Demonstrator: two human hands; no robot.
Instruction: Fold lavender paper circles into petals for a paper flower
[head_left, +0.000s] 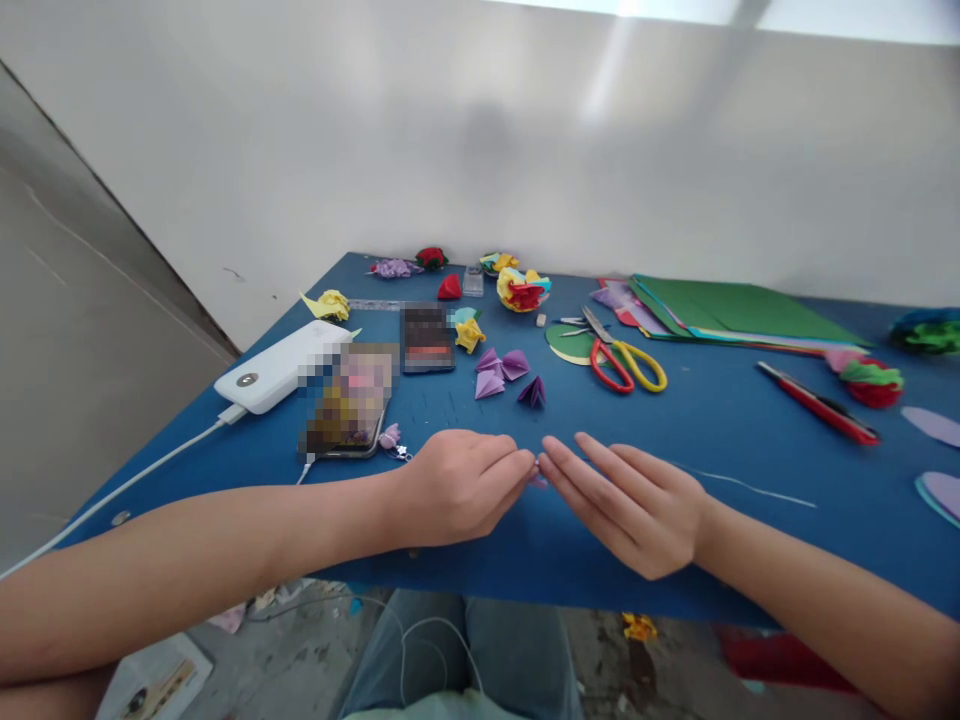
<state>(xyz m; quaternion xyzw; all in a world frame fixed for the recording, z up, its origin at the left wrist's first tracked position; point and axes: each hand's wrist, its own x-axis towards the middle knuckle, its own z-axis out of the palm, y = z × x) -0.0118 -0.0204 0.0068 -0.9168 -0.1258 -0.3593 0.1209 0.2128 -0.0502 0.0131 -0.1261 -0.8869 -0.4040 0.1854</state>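
My left hand [472, 485] and my right hand [637, 500] meet at the fingertips over the front part of the blue table. Between them shows a sliver of a small purple paper piece [538, 478], mostly hidden by the fingers. My left fingers are curled and pinched on it; the right fingers lie close together, their tips against its other side. Just beyond sit folded purple paper petals [502, 368] and a single darker purple folded petal [533, 392]. A thin white thread [757, 488] lies to the right of my right hand.
Left stand a white power bank [281, 365] with its cable and two phones, one nearer [360, 400], one farther [427, 338]. Scissors [626, 360], a red cutter [821, 402] and coloured paper sheets [742, 310] lie right. Paper flowers [523, 290] line the back, near the wall.
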